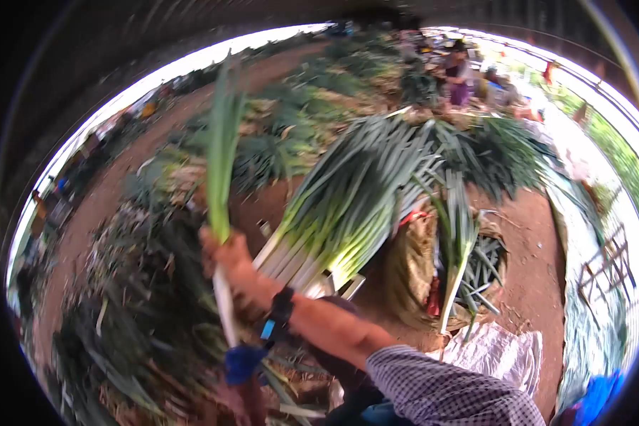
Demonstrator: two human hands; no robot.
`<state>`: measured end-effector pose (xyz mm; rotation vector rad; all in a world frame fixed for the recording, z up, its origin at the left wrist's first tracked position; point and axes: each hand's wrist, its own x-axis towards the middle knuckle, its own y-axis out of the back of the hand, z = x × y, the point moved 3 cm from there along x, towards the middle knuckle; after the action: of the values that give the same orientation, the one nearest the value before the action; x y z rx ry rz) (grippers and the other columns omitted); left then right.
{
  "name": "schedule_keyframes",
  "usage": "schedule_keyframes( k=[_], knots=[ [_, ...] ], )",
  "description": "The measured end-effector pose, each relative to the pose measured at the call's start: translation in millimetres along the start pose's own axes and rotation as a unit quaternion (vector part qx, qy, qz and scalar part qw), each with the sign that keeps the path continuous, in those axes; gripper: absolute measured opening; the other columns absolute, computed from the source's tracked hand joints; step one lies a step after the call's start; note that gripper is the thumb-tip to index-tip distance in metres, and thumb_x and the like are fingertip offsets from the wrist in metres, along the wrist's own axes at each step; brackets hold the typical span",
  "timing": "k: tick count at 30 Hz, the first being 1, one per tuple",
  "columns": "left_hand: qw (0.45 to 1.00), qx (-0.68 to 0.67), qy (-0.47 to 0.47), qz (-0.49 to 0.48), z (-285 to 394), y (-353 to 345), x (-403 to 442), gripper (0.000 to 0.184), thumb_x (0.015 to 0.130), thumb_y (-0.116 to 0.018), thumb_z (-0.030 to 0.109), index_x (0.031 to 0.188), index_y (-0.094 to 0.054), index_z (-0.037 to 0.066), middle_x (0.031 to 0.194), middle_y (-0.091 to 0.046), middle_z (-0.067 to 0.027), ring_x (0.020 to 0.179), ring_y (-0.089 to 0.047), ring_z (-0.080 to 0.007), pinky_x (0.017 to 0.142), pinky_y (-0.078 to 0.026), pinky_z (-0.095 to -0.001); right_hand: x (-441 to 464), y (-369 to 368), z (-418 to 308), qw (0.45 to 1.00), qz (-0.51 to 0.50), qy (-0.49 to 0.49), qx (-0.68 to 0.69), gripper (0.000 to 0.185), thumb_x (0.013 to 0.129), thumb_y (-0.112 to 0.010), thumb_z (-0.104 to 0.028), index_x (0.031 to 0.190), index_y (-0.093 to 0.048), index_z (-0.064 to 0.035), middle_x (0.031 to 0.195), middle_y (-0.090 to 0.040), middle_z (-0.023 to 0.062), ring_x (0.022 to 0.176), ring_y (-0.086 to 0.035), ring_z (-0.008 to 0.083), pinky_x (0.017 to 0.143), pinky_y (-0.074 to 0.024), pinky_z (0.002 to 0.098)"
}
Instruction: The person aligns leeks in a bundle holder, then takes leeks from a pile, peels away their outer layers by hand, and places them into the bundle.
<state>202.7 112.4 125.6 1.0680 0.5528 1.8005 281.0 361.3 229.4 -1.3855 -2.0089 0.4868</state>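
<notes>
Clasped around 1 leek, my right hand grips its lower stalk. Near side: its pale end reaches blurred blue material at what appears to be my left hand; that grip I cannot tell. Long axis runs near to far, leaves far. Right and farther: fanned leek pile, beside my right hand.

one fisheye view from the wearer's head, facing forward and down: the right hand is near, leeks lie beyond, a person far off, upper right.
</notes>
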Motion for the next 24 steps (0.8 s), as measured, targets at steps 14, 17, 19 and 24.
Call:
schedule_keyframes(
  k=[14, 17, 19, 24],
  knots=[
    [0.958, 0.034, 0.2, 0.202, -73, 115, -24, 0.032, 0.092, -0.053, 0.002, 0.124, -0.061, 0.004, 0.109, -0.061, -0.0224, 0.095, -0.063, -0.0388, 0.077, -0.052, -0.0454, 36, 51, -15, 0.966, -0.104, -0.123, 0.201, 0.024, 0.09, -0.061, -0.014, 0.109, -0.059, 0.0008, 0.083, -0.056, 0.0064, 0.07, -0.05, 0.0187, 0.08, -0.0496, 0.0443],
    [0.971, 0.108, 0.077, 0.197, -29, 117, 33, 0.026, 0.091, -0.059, 0.005, 0.116, -0.064, 0.007, 0.112, -0.062, -0.0175, 0.096, -0.065, -0.0327, 0.079, -0.054, -0.0404, 23, 39, -5, 0.956, -0.13, -0.132, 0.225, 0.013, 0.093, -0.064, -0.018, 0.097, -0.058, -0.0075, 0.076, -0.055, 0.0014, 0.065, -0.051, 0.0164, 0.075, -0.0508, 0.0409],
    [0.985, 0.144, -0.035, 0.092, -8, 96, 62, 0.022, 0.09, -0.061, 0.005, 0.111, -0.064, 0.007, 0.107, -0.064, -0.0142, 0.095, -0.065, -0.0282, 0.078, -0.054, -0.0384, 21, 30, 15, 0.964, -0.103, -0.134, 0.203, 0.015, 0.093, -0.065, -0.022, 0.094, -0.057, -0.0089, 0.077, -0.055, 0.0015, 0.062, -0.052, 0.0163, 0.071, -0.0549, 0.0444],
    [0.917, -0.324, 0.219, -0.074, 15, 33, 70, 0.014, 0.087, -0.067, 0.004, 0.101, -0.063, 0.004, 0.086, -0.066, -0.0086, 0.072, -0.064, -0.0208, 0.061, -0.052, -0.0347, 8, 11, 1, 0.953, -0.001, -0.165, 0.255, 0.018, 0.091, -0.069, -0.022, 0.087, -0.056, -0.0099, 0.067, -0.055, 0.0042, 0.054, -0.054, 0.018, 0.051, -0.0523, 0.0409]
  ],
)
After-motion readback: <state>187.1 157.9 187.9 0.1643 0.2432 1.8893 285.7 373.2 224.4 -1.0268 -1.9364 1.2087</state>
